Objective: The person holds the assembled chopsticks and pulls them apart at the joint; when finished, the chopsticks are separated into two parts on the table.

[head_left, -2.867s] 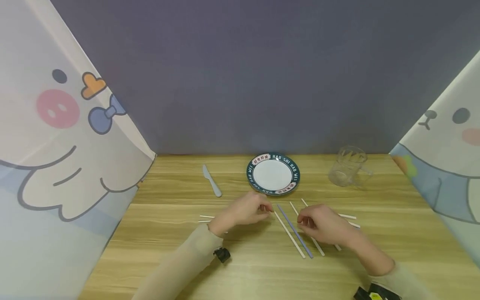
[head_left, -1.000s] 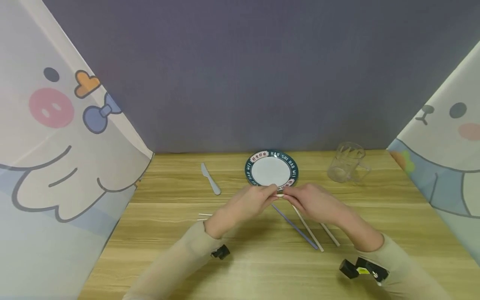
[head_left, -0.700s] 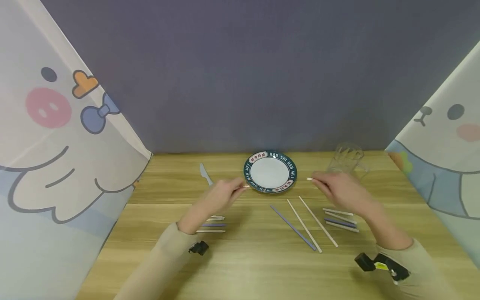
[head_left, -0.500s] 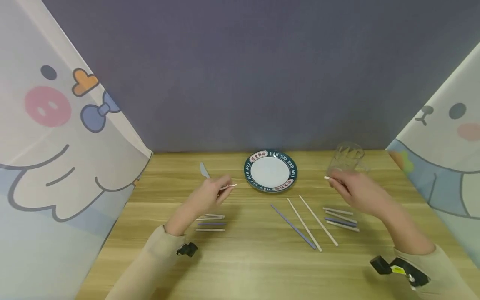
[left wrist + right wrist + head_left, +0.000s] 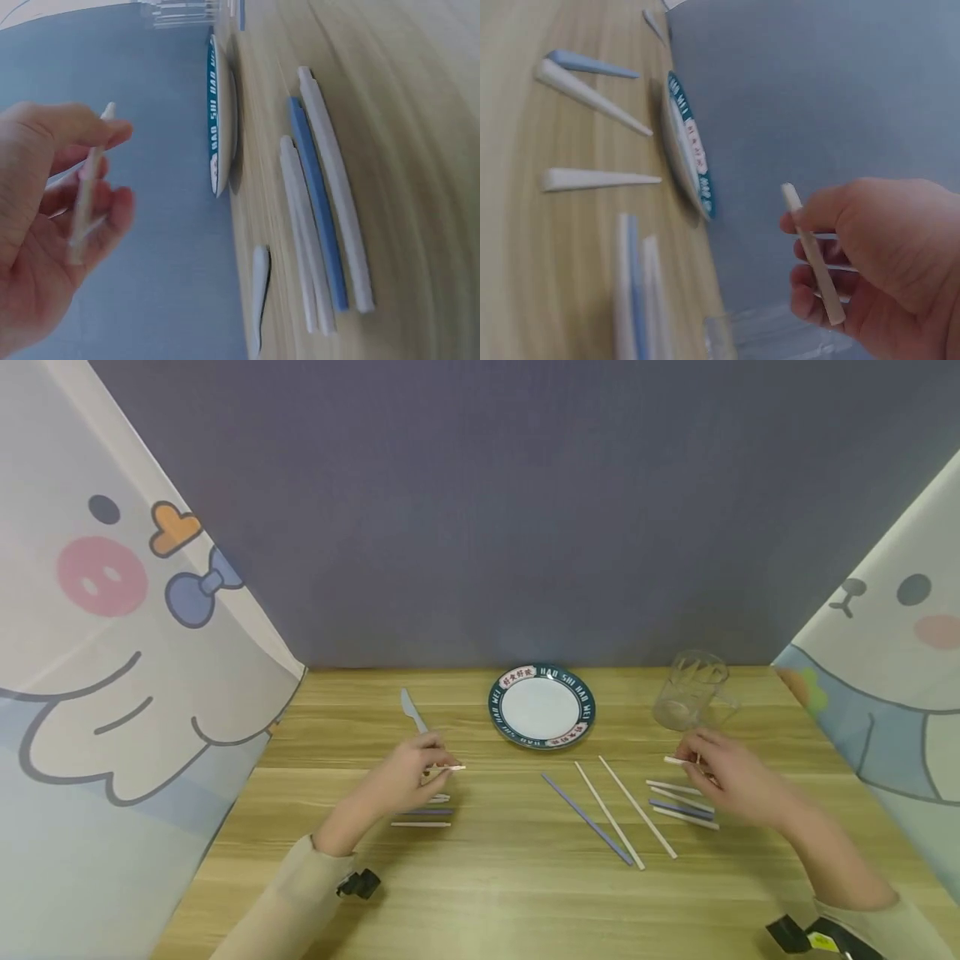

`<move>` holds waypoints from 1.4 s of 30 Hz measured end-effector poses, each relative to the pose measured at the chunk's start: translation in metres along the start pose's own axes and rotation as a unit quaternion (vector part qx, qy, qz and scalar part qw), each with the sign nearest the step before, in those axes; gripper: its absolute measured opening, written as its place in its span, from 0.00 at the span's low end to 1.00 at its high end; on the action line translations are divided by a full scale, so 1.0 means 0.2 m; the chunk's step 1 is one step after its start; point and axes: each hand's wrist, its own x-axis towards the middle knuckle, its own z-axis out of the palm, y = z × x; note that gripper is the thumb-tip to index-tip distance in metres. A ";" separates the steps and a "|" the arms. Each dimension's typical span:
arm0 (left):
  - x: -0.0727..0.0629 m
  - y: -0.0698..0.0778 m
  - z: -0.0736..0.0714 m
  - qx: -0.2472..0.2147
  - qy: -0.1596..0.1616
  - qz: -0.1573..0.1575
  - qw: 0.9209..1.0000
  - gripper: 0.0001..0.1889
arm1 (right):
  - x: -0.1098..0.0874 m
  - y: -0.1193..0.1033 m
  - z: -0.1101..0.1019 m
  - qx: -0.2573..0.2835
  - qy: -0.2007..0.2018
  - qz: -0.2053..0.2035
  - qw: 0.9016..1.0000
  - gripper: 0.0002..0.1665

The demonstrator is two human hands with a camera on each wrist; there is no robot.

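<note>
My left hand (image 5: 405, 775) pinches a short white chopstick piece (image 5: 88, 191), which has a narrower nub at its end, between thumb and fingers. It is held up above several short white and blue pieces (image 5: 422, 824) on the table at left. My right hand (image 5: 738, 781) pinches another short white chopstick piece (image 5: 814, 259) with a plain end, just above a second group of short pieces (image 5: 684, 814) at right. Between the hands lie three long chopsticks: a blue chopstick (image 5: 587, 818) and two white chopsticks (image 5: 637, 807), slanted side by side.
A white plate (image 5: 542, 707) with a dark green lettered rim stands at the back middle. Partly behind my left hand is a light-coloured knife (image 5: 412, 708). Beyond my right hand stands a clear glass mug (image 5: 681, 697). Patterned cloth walls flank the wooden table (image 5: 487, 877).
A white chopstick was lifted from the table and both hands met on it near the plate. It came apart, and each hand carried one piece outward, then lower over the side groups.
</note>
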 end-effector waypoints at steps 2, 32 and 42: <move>-0.03 -0.01 0.00 0.002 -0.020 -0.004 1.000 0.04 | -0.03 0.01 0.01 0.000 -0.011 0.001 1.000 0.14; -0.20 0.02 0.10 -0.101 -0.220 -0.093 0.966 0.07 | -0.19 0.03 0.18 0.090 -0.092 -0.019 0.991 0.16; -0.18 -0.01 0.08 -0.104 -0.219 -0.097 0.965 0.07 | -0.14 -0.01 0.18 0.087 -0.117 0.011 0.989 0.15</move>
